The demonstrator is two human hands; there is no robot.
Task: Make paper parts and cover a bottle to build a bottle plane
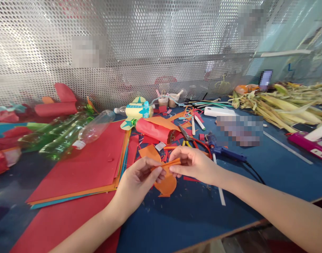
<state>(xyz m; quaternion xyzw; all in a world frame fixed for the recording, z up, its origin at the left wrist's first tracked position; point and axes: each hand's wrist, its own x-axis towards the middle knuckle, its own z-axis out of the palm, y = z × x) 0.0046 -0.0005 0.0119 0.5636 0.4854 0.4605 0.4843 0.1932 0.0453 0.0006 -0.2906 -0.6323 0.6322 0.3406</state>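
Observation:
A folded strip of orange paper (174, 162) is pinched between both hands near the middle of the view. My left hand (142, 181) grips its left end with thumb and fingers, and my right hand (191, 165) holds its right end. Just below and behind the fingers lies a rounded orange paper piece (166, 185), partly hidden by them. Another orange cutout (150, 153) rests a little farther back. Beyond the hands, a bottle wrapped in red paper (154, 131) lies on its side, with pliers (185, 133) to its right.
Stacked coloured paper (79, 165) and clear bottles (96, 128) occupy the left. A blue glue gun (229, 153) with a cord lies at right, near a white device (219, 111). Dried husks (279, 105) and a pink power strip (310, 146) are farther right. A perforated metal screen (161, 45) stands behind.

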